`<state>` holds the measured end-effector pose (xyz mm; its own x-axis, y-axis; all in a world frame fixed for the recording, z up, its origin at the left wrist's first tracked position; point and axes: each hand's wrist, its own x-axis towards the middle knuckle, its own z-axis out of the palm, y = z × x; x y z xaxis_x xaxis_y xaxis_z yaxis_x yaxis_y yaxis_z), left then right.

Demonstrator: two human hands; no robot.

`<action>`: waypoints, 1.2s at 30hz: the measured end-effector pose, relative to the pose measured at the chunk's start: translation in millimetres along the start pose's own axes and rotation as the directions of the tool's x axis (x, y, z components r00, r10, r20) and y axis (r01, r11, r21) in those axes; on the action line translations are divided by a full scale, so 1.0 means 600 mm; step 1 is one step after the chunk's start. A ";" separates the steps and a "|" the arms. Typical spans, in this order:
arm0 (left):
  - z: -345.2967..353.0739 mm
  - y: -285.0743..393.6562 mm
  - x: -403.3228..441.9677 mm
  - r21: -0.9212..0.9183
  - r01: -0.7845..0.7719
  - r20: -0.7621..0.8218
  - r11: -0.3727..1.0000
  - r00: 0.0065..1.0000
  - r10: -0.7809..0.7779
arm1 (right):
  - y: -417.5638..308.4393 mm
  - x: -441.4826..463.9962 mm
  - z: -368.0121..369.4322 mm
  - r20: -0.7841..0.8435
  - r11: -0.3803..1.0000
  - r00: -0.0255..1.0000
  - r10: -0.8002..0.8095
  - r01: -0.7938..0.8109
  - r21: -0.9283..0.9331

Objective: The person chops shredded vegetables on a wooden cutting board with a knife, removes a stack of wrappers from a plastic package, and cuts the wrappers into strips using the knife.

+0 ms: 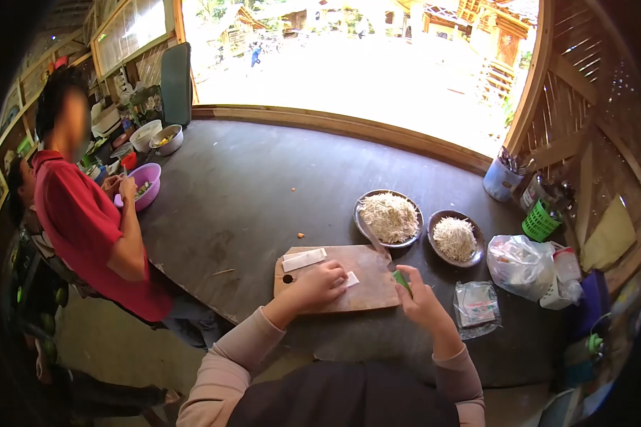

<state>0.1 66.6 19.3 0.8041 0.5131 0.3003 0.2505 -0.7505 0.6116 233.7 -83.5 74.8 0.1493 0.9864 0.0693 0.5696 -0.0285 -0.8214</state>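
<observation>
A wooden cutting board (370, 293) lies on the dark table in front of me. My left hand (323, 285) rests on it with the fingers closed over a flat white piece (352, 278), whose end sticks out on the right. Behind that hand, a long white slab (304, 259) lies along the board's far left edge, near a dark round hole. My right hand (419, 299) grips a knife by its green handle (402, 282) at the board's right side. The knife's blade (375, 242) points away and to the left, past the board's far edge.
Two bowls of pale shreds, a larger bowl (389, 215) and a smaller bowl (456, 238), stand beyond the board. Plastic bags (520, 262) and a flat packet (476, 307) lie right. At left, a person in red (96, 228) works over a purple bowl (147, 186).
</observation>
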 end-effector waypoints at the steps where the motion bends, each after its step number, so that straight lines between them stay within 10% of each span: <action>1: 0.007 0.011 0.007 -0.023 0.011 0.043 1.000 0.999 -0.010 | 0.004 -0.005 0.000 -0.001 1.000 1.000 0.004 -0.004 -0.005; 9: 0.048 0.060 0.047 0.292 -0.064 0.154 0.954 0.988 0.019 | 0.037 -0.035 0.023 0.134 0.975 0.991 -0.002 0.032 -0.222; 16: 0.055 0.056 0.035 0.356 -0.125 0.118 0.926 0.989 0.088 | 0.026 -0.049 0.024 0.171 0.986 0.983 0.064 -0.035 -0.162; 18: 0.054 0.054 0.033 0.373 -0.144 0.112 0.917 0.988 0.110 | 0.043 -0.047 0.028 0.051 0.970 0.971 -0.235 0.238 -0.058; 25: 0.056 0.056 0.028 0.345 -0.107 0.072 0.933 0.994 0.087 | 0.036 -0.049 0.035 0.106 0.997 0.993 -0.042 0.048 -0.060; 36: 0.056 0.061 0.031 0.403 -0.128 0.115 0.906 0.989 0.088 | 0.054 -0.056 0.057 0.030 0.978 0.986 -0.165 0.168 -0.121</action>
<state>42.6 34.8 22.5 0.8799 0.3934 0.2666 0.3416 -0.9135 0.2208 219.6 -112.0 26.6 0.0292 0.9819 0.1872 0.6802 0.1177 -0.7235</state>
